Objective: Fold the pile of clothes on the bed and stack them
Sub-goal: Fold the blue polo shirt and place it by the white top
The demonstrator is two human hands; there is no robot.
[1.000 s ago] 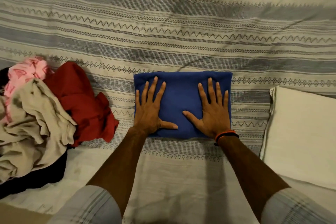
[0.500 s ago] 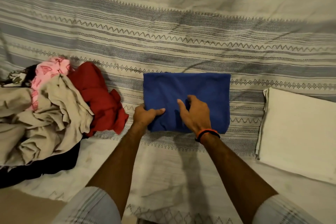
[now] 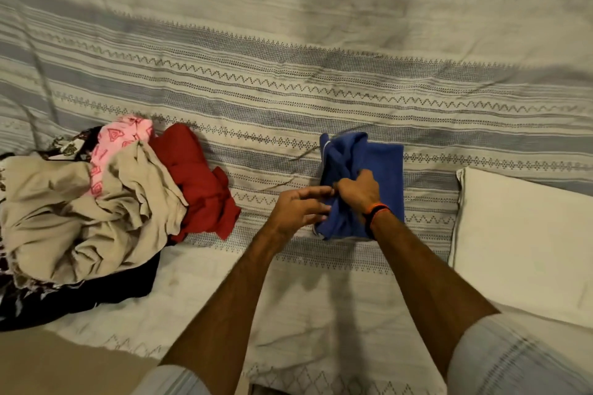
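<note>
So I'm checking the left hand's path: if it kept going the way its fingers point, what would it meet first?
The left hand points right, fingertips at the bunched blue cloth, close beside the right hand gripping it. It would likely meet the cloth first, though depth is unclear.

Open bedspread [image 3: 288,80] spans the upper frame and the lower centre. The clothes pile [image 3: 96,208] blocks the left side. The pillow [image 3: 526,244] blocks the right edge. A bare strip lies between the pile and the blue cloth [image 3: 382,167] at centre right.
</note>
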